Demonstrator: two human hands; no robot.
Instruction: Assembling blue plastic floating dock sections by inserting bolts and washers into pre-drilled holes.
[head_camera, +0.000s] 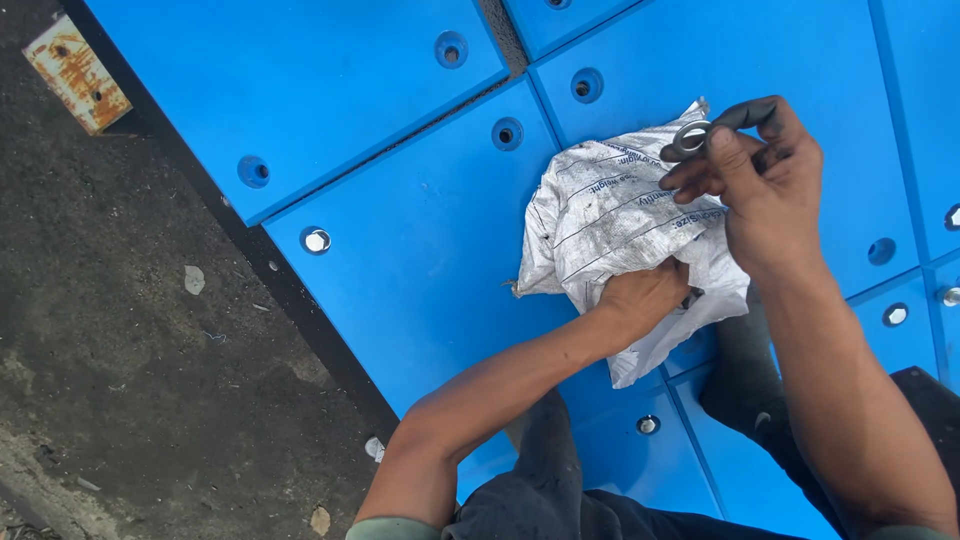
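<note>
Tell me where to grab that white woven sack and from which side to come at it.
Grip the white woven sack at its gathered mouth, the near edge where the left hand is already tucked in; the fabric bunches there into folds that pinch well. Come from the near side, over the blue panels. The right hand holds a metal washer above the far corner, so that side is taken.

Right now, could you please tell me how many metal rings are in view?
1 metal ring, pinched by the right hand over the white sack. Others may be hidden inside it.
</note>
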